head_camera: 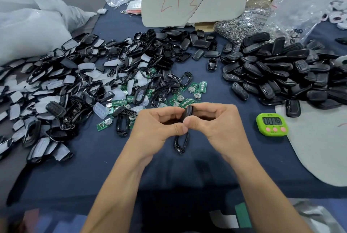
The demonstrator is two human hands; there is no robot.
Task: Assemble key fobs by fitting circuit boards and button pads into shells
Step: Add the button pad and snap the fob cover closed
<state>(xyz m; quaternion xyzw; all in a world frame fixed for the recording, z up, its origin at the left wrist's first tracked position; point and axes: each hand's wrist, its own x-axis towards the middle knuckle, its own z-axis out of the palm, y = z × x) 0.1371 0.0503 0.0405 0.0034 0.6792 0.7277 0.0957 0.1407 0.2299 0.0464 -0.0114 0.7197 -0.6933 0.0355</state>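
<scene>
The left hand [157, 127] and the right hand [217, 122] both pinch one black key fob [188, 112] just above the desk [169, 172], probably snapping its shell shut, so next comes a firm, even squeeze.

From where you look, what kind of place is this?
Probably a small assembly workshop: heaps of black key fob shells, loose green circuit boards, a green timer, and left hand and right hand pinching one key fob.
</scene>
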